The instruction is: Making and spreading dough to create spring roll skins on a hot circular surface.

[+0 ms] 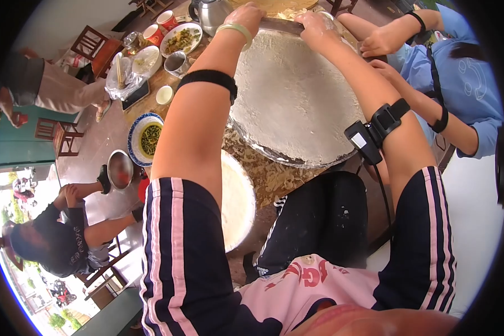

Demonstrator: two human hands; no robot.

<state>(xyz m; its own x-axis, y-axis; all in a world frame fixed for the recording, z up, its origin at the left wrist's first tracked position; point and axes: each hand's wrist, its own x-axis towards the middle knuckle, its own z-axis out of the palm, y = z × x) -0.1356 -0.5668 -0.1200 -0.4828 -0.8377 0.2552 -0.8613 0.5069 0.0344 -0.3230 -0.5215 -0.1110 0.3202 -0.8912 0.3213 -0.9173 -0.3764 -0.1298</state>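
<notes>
Both my arms reach over a large round board or pan [294, 96] whose top is coated with a pale, floury layer. At its far edge, my left hand [245, 17] and my right hand [317, 28] hold the two ends of a flat, dark blade-like scraper [282, 26]. The scraper spans the gap between my hands, low over the coated surface. White dust covers my fingers. Pale shreds [292, 14] lie just beyond the scraper. My forearm hides part of a wide white basin [237, 201] near my left side.
Left of the board stand a steel kettle [212, 14], a plate of food [181, 40], a metal cup [177, 64] and a blue-rimmed bowl [136, 138]. A co-worker in blue [458, 84] sits close on the right, hands near my right forearm. Scraps litter the wooden table [273, 180].
</notes>
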